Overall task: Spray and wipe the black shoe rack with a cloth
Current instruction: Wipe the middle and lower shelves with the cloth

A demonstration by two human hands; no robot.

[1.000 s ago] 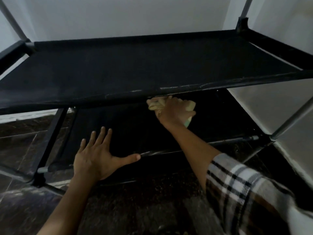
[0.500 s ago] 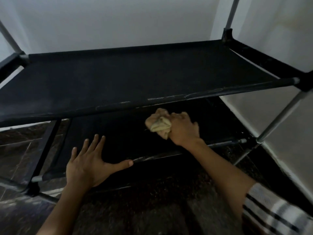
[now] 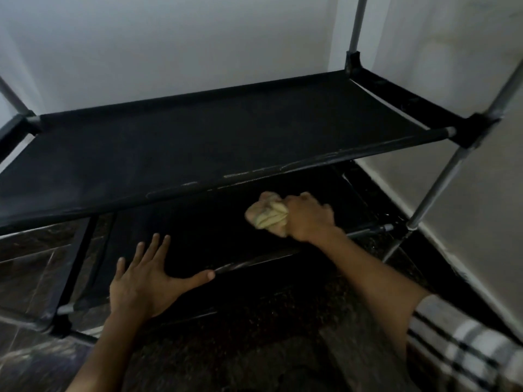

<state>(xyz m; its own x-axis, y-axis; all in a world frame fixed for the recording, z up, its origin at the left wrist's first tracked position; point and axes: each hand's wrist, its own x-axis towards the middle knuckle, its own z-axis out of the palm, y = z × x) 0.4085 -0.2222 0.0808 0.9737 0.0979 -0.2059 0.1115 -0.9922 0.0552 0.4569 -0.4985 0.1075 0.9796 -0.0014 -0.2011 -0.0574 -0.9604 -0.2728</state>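
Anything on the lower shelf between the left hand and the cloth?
Nothing: head view shows bare black lower shelf between left hand and cloth.

A black fabric-shelved shoe rack with grey metal poles (image 3: 215,142) stands in a corner, walls behind and to its right. On its lower shelf, the right hand (image 3: 310,217) grips a crumpled yellowish cloth (image 3: 266,217). Left of it, nearer the front edge, the left hand (image 3: 144,281) rests flat.

Dim indoor light, pale walls (image 3: 169,46) brightest; deep shadow under shelves, soft blur, wide-angle bending at edges
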